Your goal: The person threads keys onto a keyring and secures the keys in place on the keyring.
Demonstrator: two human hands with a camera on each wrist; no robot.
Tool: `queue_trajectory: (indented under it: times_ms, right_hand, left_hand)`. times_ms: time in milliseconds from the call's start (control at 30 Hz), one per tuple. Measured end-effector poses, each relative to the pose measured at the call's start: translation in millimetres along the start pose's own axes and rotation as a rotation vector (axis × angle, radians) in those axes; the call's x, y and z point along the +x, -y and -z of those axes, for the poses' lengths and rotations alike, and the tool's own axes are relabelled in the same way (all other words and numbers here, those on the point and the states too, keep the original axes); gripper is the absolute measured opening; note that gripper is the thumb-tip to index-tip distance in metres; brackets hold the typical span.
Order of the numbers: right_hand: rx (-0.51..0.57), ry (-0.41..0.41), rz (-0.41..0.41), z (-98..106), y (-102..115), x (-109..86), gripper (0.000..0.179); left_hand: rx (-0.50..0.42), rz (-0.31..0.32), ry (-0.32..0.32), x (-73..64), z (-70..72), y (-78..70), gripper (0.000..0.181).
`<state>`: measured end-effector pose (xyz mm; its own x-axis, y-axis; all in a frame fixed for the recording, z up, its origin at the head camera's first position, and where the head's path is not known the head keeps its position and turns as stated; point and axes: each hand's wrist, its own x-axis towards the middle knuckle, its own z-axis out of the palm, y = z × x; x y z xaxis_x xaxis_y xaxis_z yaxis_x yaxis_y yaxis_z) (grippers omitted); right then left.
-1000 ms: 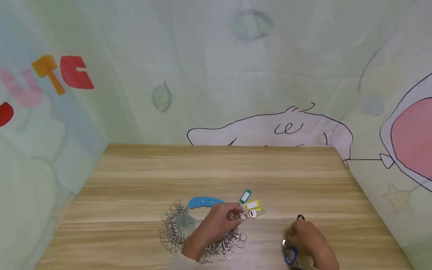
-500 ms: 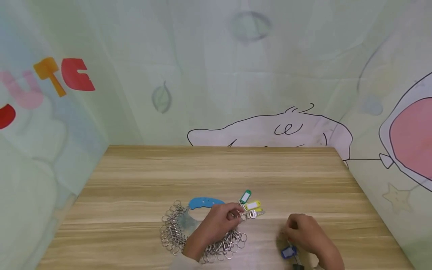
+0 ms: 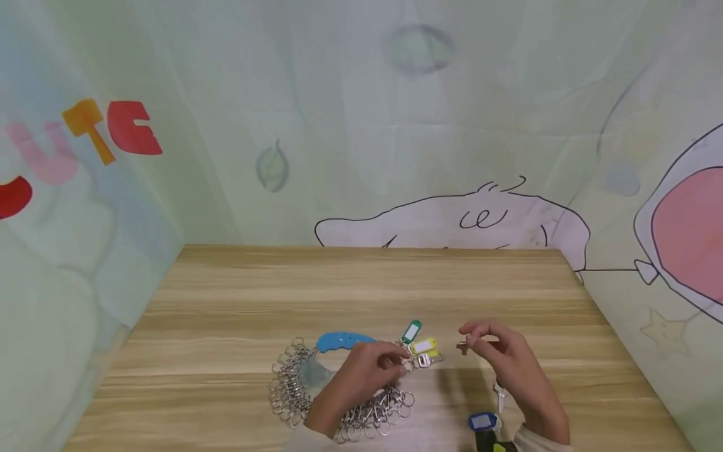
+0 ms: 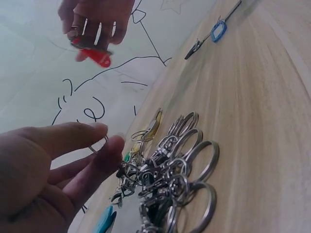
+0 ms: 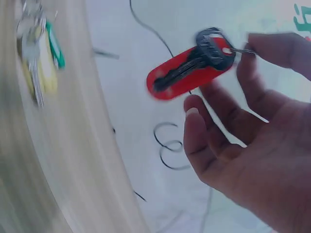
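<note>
My left hand (image 3: 367, 370) pinches a small metal ring (image 4: 99, 144) between thumb and finger. It hovers over the right part of a key holder with a blue handle (image 3: 344, 340), a clear plate and many hanging metal rings (image 3: 386, 411). Raised above the table to the right, my right hand (image 3: 511, 358) pinches the ring of a dark-headed key (image 5: 209, 51) with a red key tag (image 5: 180, 87). Just right of the left hand lie a green key tag (image 3: 412, 331), a yellow key tag (image 3: 422, 346) and a silver key (image 3: 423, 360).
Below the right hand, near the front edge, lie a blue key tag (image 3: 482, 421), a silver key (image 3: 499, 398) and a black object (image 3: 484, 441). The wooden table (image 3: 282, 282) meets a printed cloth backdrop (image 3: 237, 157) at its far edge and left side.
My right hand has lifted the red-tagged key off the pile at the right and carried it up and forward, nearer the left hand. The left hand has stayed put.
</note>
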<state>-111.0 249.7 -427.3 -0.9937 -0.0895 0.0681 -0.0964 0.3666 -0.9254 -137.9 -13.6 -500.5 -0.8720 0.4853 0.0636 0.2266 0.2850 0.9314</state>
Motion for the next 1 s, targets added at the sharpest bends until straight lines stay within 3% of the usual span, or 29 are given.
queue_trajectory:
  times_ms: [133, 300, 567, 833, 1000]
  right_hand:
    - [0.192, 0.020, 0.008, -7.3, -5.0, 8.1, 0.024]
    - [0.372, 0.046, 0.061, -21.9, -16.9, 15.9, 0.027]
    - [0.527, 0.049, -0.056, -41.5, -32.1, 23.3, 0.025]
    - [0.552, 0.069, -0.114, -53.2, -43.2, 23.7, 0.012]
    - [0.456, 0.078, -0.155, -61.4, -44.5, 25.0, 0.020]
  left_hand:
    - [-0.030, 0.031, -0.017, 0.2, -0.9, 0.2, 0.022]
    - [-0.032, 0.024, -0.035, 0.0, -0.9, 2.4, 0.015]
    - [-0.063, -0.004, -0.033, -1.1, 0.4, 6.7, 0.007]
    - [-0.073, 0.003, -0.026, -2.7, 0.6, 7.2, 0.010]
    - [-0.037, 0.000, -0.019, -2.9, 1.5, 7.5, 0.011]
